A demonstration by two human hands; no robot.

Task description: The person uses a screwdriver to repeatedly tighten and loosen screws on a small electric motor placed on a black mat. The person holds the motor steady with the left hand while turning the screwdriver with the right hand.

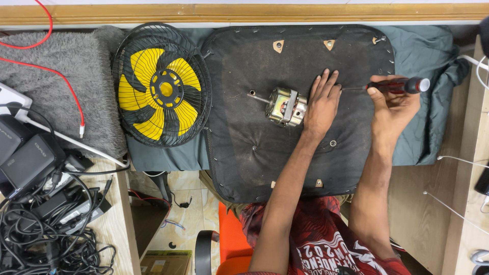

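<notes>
- A black, rounded-square padded board studded with staples along its edge (254, 153) lies over a teal cloth (433, 127) on the pale wooden table (114, 224), serving as the work surface.
- To its left rests a black wire fan guard with a yellow-and-black blade (162, 84) inside, partly over a grey fleecy mat (56, 86).
- A small silver and copper-wound electric motor with a protruding shaft (284, 106) sits near the middle of the board, shaft pointing left.
- The left hand (321, 104) lies flat, fingers together, pressing on the motor's right end.
- The right hand (392, 104) is closed around a red-and-black-handled screwdriver (395, 85), its thin shank aimed left toward the motor.
- Done well, this likely calls for keeping the motor pinned firmly and the shank in line with the fastener, so the tip does not slip.
- The screwdriver tip and any screw it meets are hidden behind the left hand's fingers; the motor's right end is covered too.
- Black adapters and tangled cables (46, 219) are cut off at the left edge.
</notes>
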